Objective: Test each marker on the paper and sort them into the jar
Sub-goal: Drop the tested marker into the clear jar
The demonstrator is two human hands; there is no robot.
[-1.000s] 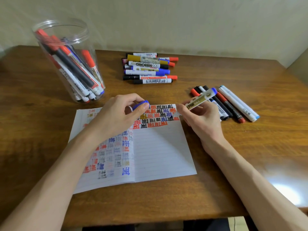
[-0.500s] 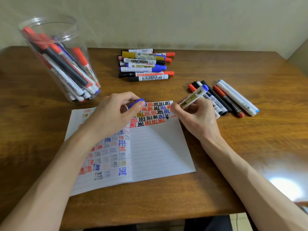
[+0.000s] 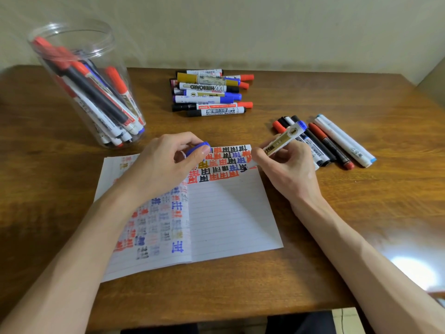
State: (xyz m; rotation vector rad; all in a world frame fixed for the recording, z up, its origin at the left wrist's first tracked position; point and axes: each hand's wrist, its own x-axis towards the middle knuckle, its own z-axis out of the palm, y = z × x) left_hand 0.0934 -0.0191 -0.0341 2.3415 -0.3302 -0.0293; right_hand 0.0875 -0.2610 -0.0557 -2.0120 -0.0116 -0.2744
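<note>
"WHITEBOARD MARKER" on a black marker (image 3: 216,112)

The light is soft, warm and fairly dim, leaving the wall (image 3: 265,27) flat and yellowish. A white patch of glare burns on the glossy table (image 3: 373,189) at the lower right, while its left side sinks into brown shade. The right hand (image 3: 286,169) throws a soft grey wedge of shadow across the paper (image 3: 228,225). The jar (image 3: 79,88) at the upper left is smeared by blur and leans with the wide-angle bend; the table's far edge bows.
</note>
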